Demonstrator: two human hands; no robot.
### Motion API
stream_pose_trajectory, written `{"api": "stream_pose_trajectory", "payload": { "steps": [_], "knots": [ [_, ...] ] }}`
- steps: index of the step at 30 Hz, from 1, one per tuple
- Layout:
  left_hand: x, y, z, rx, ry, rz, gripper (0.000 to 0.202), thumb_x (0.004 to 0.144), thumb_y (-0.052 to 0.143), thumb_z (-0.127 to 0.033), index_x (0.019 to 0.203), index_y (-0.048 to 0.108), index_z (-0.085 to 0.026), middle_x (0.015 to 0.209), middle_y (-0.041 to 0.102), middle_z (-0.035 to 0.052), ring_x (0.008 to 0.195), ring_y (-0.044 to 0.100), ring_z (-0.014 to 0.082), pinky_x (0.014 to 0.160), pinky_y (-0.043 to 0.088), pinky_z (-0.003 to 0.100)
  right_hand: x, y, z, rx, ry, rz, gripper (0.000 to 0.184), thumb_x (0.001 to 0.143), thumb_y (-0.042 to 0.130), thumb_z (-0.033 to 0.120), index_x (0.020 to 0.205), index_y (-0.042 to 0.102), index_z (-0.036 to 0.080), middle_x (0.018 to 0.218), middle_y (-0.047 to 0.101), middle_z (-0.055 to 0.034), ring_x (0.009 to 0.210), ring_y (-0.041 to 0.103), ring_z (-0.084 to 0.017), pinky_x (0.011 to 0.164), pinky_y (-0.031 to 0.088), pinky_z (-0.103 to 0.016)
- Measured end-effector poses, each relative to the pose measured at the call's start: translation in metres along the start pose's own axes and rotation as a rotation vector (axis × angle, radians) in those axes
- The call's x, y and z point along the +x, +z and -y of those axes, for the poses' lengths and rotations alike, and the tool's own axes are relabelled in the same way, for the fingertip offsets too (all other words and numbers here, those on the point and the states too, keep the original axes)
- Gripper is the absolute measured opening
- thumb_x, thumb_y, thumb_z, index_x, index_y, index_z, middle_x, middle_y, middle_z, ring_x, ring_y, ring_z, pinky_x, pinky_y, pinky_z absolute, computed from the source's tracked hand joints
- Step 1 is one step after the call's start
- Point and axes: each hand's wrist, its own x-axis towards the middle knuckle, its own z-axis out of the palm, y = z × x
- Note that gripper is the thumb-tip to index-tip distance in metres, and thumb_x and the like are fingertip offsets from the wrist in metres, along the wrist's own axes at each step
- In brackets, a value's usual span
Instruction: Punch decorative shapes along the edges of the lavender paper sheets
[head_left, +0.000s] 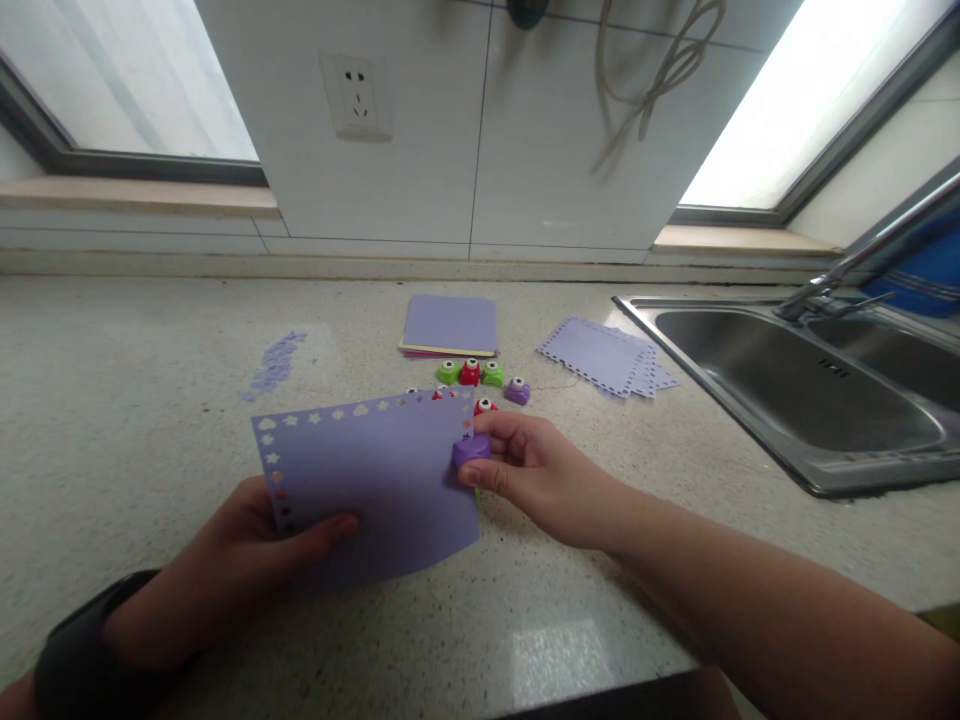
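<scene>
My left hand grips the lower left corner of a purple paper sheet, thumb on top. Small shapes are punched along its top and left edges. My right hand pinches a small purple paper punch clamped on the sheet's right edge. Both hands hold the sheet just above the speckled countertop.
Behind the sheet lie several small punches, green, red and purple. A stack of coloured paper and a pile of punched purple sheets sit further back. Purple scraps lie left. A steel sink with tap is at right.
</scene>
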Motion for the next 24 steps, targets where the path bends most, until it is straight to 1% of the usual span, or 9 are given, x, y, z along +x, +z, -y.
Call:
{"api": "stream_pose_trajectory", "payload": {
  "steps": [4, 8, 12, 16, 18, 21, 24],
  "knots": [
    [-0.001, 0.001, -0.004, 0.015, 0.007, 0.005, 0.016, 0.080, 0.086, -0.034, 0.095, 0.087, -0.031, 0.099, 0.087, 0.0023, 0.089, 0.080, 0.0229, 0.082, 0.064, 0.029, 0.000, -0.002, 0.000, -0.008, -0.018, 0.008, 0.014, 0.087, 0.081, 0.025, 0.098, 0.073, 0.020, 0.087, 0.073, 0.0000, 0.083, 0.070, -0.014, 0.082, 0.057, -0.029],
    [-0.003, 0.000, -0.003, 0.042, 0.019, 0.011, 0.016, 0.078, 0.086, -0.035, 0.093, 0.087, -0.030, 0.100, 0.087, 0.0037, 0.090, 0.080, 0.0256, 0.084, 0.064, 0.033, -0.001, -0.002, 0.000, -0.051, -0.006, -0.004, 0.015, 0.086, 0.083, 0.028, 0.093, 0.073, 0.019, 0.088, 0.073, -0.0006, 0.080, 0.068, -0.013, 0.077, 0.055, -0.028],
    [-0.003, -0.002, 0.001, 0.069, 0.015, -0.008, 0.018, 0.078, 0.085, -0.035, 0.096, 0.087, -0.029, 0.101, 0.087, 0.0044, 0.092, 0.080, 0.0270, 0.084, 0.065, 0.035, -0.002, 0.000, 0.002, -0.030, 0.017, -0.027, 0.021, 0.082, 0.087, 0.030, 0.093, 0.074, 0.019, 0.087, 0.073, -0.0006, 0.082, 0.069, -0.013, 0.079, 0.056, -0.028],
    [-0.003, 0.000, -0.002, 0.058, 0.004, 0.000, 0.019, 0.079, 0.085, -0.037, 0.095, 0.087, -0.028, 0.101, 0.087, 0.0049, 0.091, 0.080, 0.0277, 0.085, 0.065, 0.037, -0.002, 0.001, 0.002, -0.018, 0.008, -0.007, 0.022, 0.082, 0.088, 0.031, 0.094, 0.074, 0.018, 0.088, 0.074, -0.0016, 0.084, 0.071, -0.014, 0.081, 0.058, -0.029],
    [-0.003, 0.001, -0.004, 0.033, -0.020, -0.011, 0.018, 0.080, 0.084, -0.038, 0.095, 0.087, -0.028, 0.101, 0.087, 0.0050, 0.092, 0.079, 0.0279, 0.086, 0.065, 0.038, -0.001, -0.001, 0.001, -0.006, 0.001, 0.010, 0.023, 0.082, 0.088, 0.032, 0.095, 0.074, 0.019, 0.088, 0.074, -0.0017, 0.085, 0.072, -0.016, 0.083, 0.059, -0.031],
    [-0.002, 0.002, -0.003, -0.047, -0.053, -0.016, 0.020, 0.083, 0.084, -0.039, 0.101, 0.086, -0.030, 0.105, 0.086, 0.0047, 0.096, 0.079, 0.0272, 0.088, 0.064, 0.037, 0.000, -0.005, 0.000, 0.020, -0.011, 0.034, 0.025, 0.084, 0.086, 0.033, 0.101, 0.074, 0.020, 0.088, 0.073, -0.0013, 0.087, 0.072, -0.016, 0.087, 0.059, -0.033],
    [-0.001, 0.002, 0.000, -0.137, -0.082, -0.022, 0.022, 0.082, 0.086, -0.038, 0.103, 0.085, -0.031, 0.105, 0.086, 0.0042, 0.095, 0.080, 0.0261, 0.086, 0.065, 0.034, 0.000, -0.009, -0.002, -0.004, -0.035, 0.007, 0.025, 0.089, 0.081, 0.038, 0.105, 0.073, 0.020, 0.095, 0.073, -0.0030, 0.088, 0.071, -0.016, 0.088, 0.058, -0.033]
  ]
}}
